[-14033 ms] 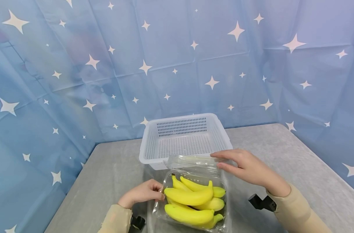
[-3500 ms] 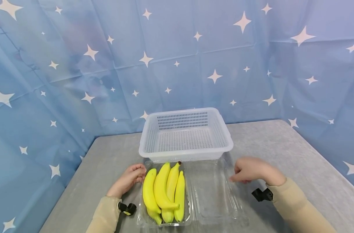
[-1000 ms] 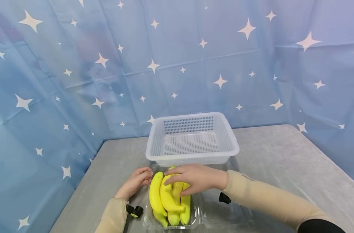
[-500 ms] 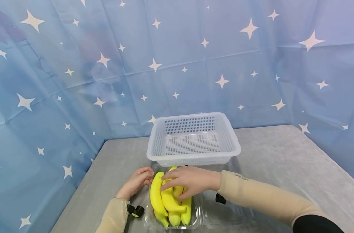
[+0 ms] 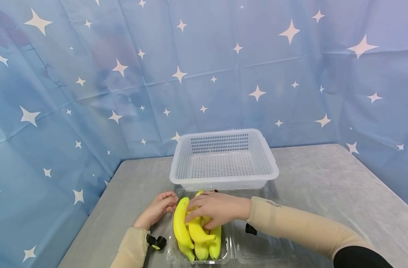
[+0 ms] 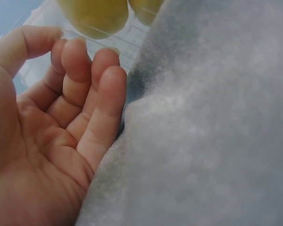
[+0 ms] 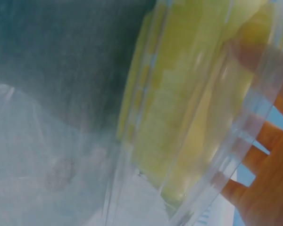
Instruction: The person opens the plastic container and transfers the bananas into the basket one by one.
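1. Clear plastic container [image 5: 228, 247] sits nearest on the grey desk [image 5: 307, 167], its lid [image 5: 257, 242] folded flat to the right; being thin, it could shift if dragged along with its contents.
2. Bananas [image 5: 215, 244] lie packed lengthwise inside; the leftmost banana [image 5: 180, 225] and the curved middle banana [image 5: 198, 234] crowd each other, so moving one might roll its neighbour.
3. Over them, the right hand [image 5: 220, 209] wraps fingers and thumb round the middle banana; a shallow hold on that rounded, smooth-looking surface might slip.
4. Just beside the container's left edge, the left hand [image 5: 158, 208] bends its fingers; I cannot tell whether it pinches the rim. If not, little would brace the container.
5. Beyond, close behind, stands a white basket [image 5: 224, 180]; a low forward reach could knock it.
6. Farthest, blue star-patterned cloth [image 5: 207, 123] hangs well apart from both hands.
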Tool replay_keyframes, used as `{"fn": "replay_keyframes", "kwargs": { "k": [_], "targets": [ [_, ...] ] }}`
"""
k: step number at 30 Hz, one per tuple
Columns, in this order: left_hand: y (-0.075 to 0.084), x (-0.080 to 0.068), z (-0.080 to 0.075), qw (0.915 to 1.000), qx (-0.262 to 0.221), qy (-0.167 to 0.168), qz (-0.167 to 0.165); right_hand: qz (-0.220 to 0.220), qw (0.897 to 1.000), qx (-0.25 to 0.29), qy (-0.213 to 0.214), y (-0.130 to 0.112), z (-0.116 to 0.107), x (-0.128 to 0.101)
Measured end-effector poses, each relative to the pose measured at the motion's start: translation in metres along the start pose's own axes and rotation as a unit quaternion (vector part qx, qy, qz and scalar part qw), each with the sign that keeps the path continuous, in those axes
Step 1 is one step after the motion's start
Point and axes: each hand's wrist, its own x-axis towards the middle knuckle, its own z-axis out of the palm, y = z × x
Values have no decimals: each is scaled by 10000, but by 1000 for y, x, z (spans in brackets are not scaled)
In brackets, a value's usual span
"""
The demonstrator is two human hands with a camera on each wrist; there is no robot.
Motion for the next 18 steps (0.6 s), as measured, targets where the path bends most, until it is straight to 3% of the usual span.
{"fn": "replay_keyframes", "kwargs": {
  "k": [18],
  "targets": [
    [0, 0, 1, 9999, 4, 99, -53, -270, 9980, -450, 355, 3, 7, -1]
  ]
}}
